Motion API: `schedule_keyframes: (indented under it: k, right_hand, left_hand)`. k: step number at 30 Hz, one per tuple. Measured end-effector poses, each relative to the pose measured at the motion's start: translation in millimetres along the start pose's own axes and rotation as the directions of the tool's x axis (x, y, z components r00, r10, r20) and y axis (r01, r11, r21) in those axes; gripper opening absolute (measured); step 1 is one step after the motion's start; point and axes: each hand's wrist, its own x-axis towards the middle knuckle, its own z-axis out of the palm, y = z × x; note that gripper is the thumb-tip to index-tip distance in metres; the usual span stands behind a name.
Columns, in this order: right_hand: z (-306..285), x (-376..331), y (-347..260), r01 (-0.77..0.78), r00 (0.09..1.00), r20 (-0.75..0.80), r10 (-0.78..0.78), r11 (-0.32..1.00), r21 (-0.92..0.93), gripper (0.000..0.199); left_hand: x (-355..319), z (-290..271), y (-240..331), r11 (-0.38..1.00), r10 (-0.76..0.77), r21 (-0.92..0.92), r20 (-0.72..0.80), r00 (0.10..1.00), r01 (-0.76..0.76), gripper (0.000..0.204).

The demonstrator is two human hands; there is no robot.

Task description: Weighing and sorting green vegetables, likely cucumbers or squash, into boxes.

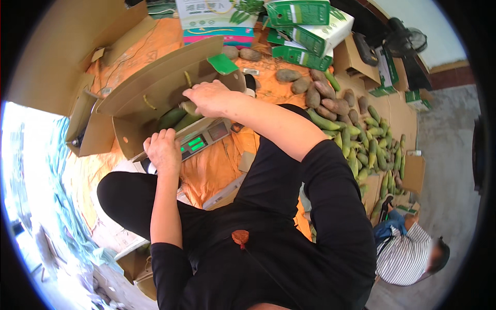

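Long green gourds lie inside open cardboard box, in front of the person; long axis slants near-left to far-right, roughly along the box's length. Right hand is the nearer one: reaches over the gourds' far-right end, fingers curled down at a pale tip; can't tell if it's gripped, palm side hidden. Left hand is on the person's side of the gourds, fingers bunched at the box's near edge, the cardboard wall between; grip firmness can't be told. Digital scale with lit green display shows just beyond the near edge, between the hands and the person's lap. Surface: orange sheet spread on the floor. Room: brown tubers and a heap of green gourds to the right, green-and-white cartons and black fan farther off, co-worker in striped shirt lower right.
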Motion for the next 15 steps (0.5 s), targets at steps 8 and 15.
schedule_keyframes:
  k: [8,15]
  right_hand:
    - [-53,-85,103,0.160,0.947,-0.320,0.038,0.805,0.571,0.047]
    - [33,-195,245,-0.403,0.680,-0.337,0.652,0.715,0.571,0.043]
  left_hand:
    - [1,4,1,1.000,0.006,0.028,0.001,1.000,-0.006,0.017]
    - [1,2,4,0.999,-0.013,0.047,0.046,0.999,0.011,0.017]
